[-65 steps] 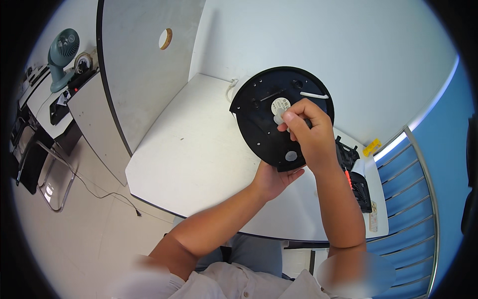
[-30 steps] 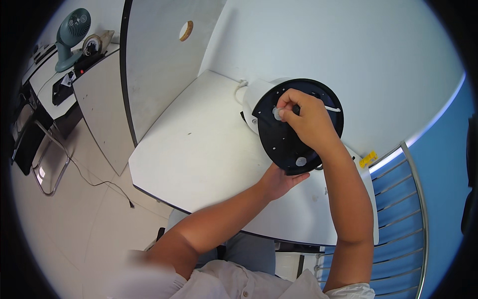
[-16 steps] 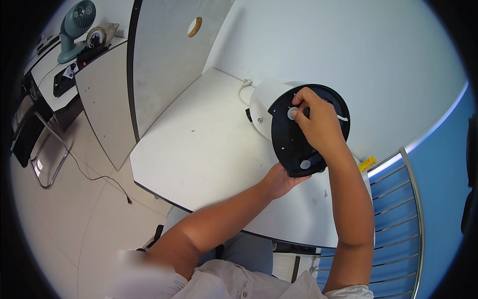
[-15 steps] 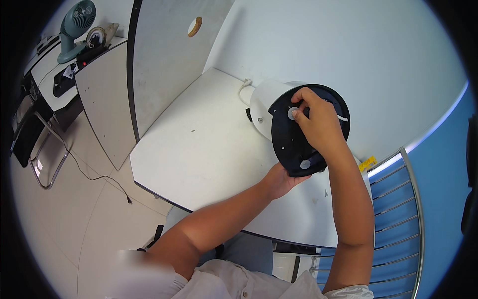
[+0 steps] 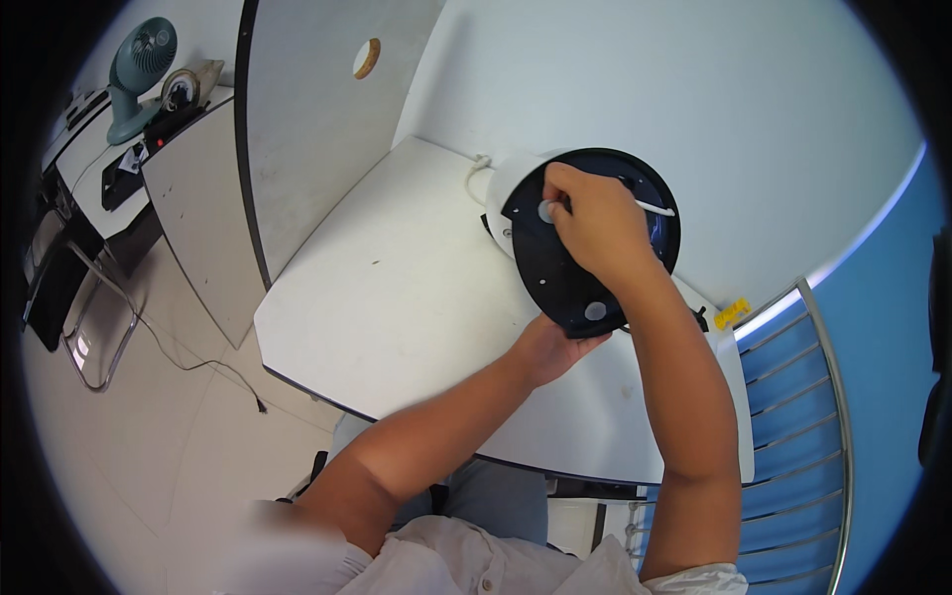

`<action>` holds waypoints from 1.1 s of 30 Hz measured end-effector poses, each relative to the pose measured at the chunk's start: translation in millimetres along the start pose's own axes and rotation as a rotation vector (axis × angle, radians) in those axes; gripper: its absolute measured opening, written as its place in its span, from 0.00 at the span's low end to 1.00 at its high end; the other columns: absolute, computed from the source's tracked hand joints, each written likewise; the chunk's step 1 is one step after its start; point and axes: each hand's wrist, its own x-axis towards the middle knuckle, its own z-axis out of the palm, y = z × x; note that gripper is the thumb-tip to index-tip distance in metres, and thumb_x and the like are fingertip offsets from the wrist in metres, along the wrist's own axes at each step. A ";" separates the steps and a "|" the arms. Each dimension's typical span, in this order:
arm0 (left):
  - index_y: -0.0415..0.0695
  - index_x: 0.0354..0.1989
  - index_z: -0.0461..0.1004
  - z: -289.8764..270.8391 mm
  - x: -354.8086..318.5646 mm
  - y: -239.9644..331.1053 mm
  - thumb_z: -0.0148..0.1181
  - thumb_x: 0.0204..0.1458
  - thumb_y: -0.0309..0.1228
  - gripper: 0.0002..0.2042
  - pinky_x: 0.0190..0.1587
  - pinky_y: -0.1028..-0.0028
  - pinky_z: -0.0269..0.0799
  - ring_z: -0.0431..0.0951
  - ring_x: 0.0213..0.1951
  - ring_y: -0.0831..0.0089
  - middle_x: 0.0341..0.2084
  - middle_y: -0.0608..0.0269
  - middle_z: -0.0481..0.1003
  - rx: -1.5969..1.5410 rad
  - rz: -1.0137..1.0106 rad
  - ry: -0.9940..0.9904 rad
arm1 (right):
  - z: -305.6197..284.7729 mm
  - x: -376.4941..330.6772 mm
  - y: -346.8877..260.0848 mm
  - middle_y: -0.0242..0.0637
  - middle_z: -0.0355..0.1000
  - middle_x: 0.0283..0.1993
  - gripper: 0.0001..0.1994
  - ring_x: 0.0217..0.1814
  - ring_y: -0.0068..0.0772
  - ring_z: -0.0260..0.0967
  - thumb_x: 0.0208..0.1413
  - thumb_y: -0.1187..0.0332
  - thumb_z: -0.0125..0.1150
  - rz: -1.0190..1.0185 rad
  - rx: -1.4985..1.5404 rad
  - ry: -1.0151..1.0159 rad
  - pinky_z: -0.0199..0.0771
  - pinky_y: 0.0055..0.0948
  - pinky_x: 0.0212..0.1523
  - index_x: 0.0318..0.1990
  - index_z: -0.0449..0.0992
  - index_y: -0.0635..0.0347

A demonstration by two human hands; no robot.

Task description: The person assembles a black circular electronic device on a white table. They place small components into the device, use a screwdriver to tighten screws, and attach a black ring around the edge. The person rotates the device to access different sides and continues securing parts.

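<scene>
A round white appliance (image 5: 503, 186) lies tipped on the table, its black underside (image 5: 557, 260) turned toward me. Pale round foot pads sit on that underside: one low down (image 5: 595, 311), another higher up (image 5: 545, 211) by my fingertips. My right hand (image 5: 603, 220) reaches over the underside with thumb and fingers pinched at the upper pad; whether they grip it is partly hidden. Next to this hand a short white cord (image 5: 654, 209) sticks out. From below, my left hand (image 5: 557, 349) supports the black rim, its fingers partly behind it.
The white table (image 5: 387, 268) meets a grey partition (image 5: 327, 119) on the left and a white wall (image 5: 654, 69) behind. A yellow object (image 5: 732, 314) lies at the right edge, near a metal railing (image 5: 828, 377). Further left stand a fan (image 5: 145, 59) and chair (image 5: 99, 297).
The appliance has shifted a little left and its underside has turned somewhat, with both hands moving along. My right fingers remain at the upper pad. The whole view has shifted slightly.
</scene>
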 end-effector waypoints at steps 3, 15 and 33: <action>0.43 0.63 0.58 5.0 1.1 3.1 0.47 0.63 0.40 0.23 0.62 0.66 0.64 0.66 0.59 0.65 0.58 0.61 0.65 0.011 0.010 -0.018 | 7.4 -0.7 -0.4 0.38 0.75 0.29 0.03 0.33 0.45 0.72 0.53 0.70 0.57 0.025 -0.008 0.049 0.69 0.38 0.34 0.35 0.72 0.54; 0.43 0.61 0.61 10.0 -2.3 3.0 0.44 0.63 0.46 0.24 0.57 0.67 0.71 0.73 0.51 0.65 0.55 0.62 0.68 0.097 -0.031 0.081 | -31.7 -39.9 19.5 0.35 0.71 0.26 0.10 0.28 0.32 0.70 0.52 0.70 0.59 0.123 0.484 0.208 0.69 0.29 0.32 0.42 0.75 0.56; 0.47 0.55 0.66 9.8 -1.0 -0.8 0.49 0.57 0.53 0.26 0.54 0.64 0.68 0.72 0.50 0.67 0.50 0.63 0.73 0.156 -0.086 0.207 | 67.3 -245.2 204.8 0.36 0.75 0.30 0.13 0.36 0.38 0.73 0.49 0.68 0.63 0.669 0.147 -0.259 0.71 0.34 0.38 0.43 0.78 0.53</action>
